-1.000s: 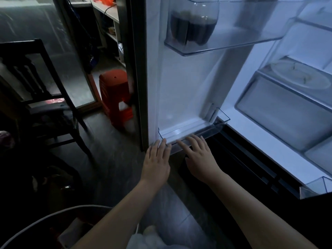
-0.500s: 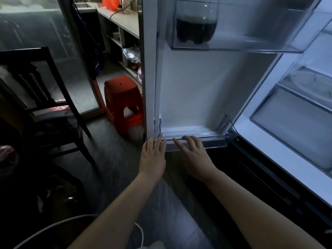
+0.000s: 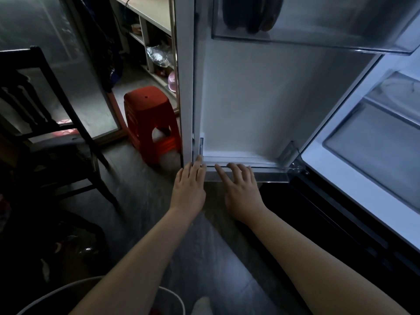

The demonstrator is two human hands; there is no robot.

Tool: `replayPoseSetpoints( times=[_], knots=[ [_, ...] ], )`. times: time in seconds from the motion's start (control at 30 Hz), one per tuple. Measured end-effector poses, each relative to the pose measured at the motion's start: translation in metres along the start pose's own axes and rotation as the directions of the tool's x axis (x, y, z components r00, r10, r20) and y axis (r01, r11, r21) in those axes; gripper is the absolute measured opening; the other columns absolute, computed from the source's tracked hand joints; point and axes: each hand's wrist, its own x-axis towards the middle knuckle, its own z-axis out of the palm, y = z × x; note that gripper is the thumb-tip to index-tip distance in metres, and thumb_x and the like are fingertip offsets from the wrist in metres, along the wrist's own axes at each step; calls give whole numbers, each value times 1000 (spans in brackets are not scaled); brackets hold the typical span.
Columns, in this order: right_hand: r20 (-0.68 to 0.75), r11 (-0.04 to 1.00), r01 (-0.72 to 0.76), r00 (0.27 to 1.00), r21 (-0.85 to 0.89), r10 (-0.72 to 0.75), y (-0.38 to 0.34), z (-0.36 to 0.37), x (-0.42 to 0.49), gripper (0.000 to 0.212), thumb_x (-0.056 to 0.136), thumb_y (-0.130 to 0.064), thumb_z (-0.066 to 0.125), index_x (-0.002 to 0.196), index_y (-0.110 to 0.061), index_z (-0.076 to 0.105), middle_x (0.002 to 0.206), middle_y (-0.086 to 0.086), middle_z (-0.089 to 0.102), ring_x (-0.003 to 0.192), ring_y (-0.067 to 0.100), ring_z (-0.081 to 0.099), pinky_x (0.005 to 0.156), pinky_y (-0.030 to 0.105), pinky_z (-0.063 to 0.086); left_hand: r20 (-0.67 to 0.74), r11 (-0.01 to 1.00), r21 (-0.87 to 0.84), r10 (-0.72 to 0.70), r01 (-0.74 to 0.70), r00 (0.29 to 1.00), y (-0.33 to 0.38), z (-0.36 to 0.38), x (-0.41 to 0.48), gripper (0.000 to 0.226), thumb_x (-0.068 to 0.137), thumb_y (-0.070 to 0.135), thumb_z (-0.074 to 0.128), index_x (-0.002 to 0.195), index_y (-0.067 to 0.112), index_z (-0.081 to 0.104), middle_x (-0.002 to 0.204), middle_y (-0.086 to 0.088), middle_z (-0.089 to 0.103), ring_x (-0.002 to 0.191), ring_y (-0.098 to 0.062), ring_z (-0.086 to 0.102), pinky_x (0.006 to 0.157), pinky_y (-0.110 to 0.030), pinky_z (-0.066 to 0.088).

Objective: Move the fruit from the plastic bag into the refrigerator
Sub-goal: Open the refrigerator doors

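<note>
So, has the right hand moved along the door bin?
No, the right hand stays on the door bin's front rim, near its left end.

Dark floor bearing a red stool and black chair.

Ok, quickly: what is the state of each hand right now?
Left hand: open, touching the door shelf, holding nothing.
Right hand: open, resting on the same shelf, holding nothing.

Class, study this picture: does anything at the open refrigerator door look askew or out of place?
The clear bottom door bin looks unseated: its right end juts past the door's inner wall. The left hand and right hand rest with straight fingers at its front rim.
</note>
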Motion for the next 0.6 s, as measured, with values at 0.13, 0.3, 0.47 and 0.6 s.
replayPoseSetpoints(
  times=[0.13,0.3,0.47,0.6],
  knots=[
    [30,999,-4,1000,33,3,1,-4,-1,74,94,-39,43,150,-34,-5,157,9,8,144,34,2,118,51,-2,1,1000,10,-24,24,1000,4,-5,-1,70,90,17,52,148,15,13,159,-4,0,145,-25,9,115,-41,10],
    [54,991,48,997,122,-55,15,-16,-11,73,96,-34,45,150,-33,-4,160,4,-2,146,26,-9,117,46,-6,60,992,66,-110,106,992,14,-14,-12,78,90,28,51,150,20,0,159,-9,-4,145,-29,-4,117,-49,11],
    [-16,990,23,1000,142,-21,51,-32,-53,74,95,-33,45,152,-25,-2,160,4,-10,145,22,-16,117,43,-8,42,997,59,-60,58,997,64,-32,-24,93,93,39,45,143,19,-30,152,-9,-32,142,-28,-21,116,-50,1],
    [-79,983,-112,989,146,124,89,-50,-96,76,95,-33,47,152,-20,-2,160,7,-7,146,24,-12,119,44,-5,15,993,15,120,-120,993,123,-37,-22,86,95,41,42,143,22,-27,153,-3,-30,142,-23,-23,116,-48,-1]
  ],
)
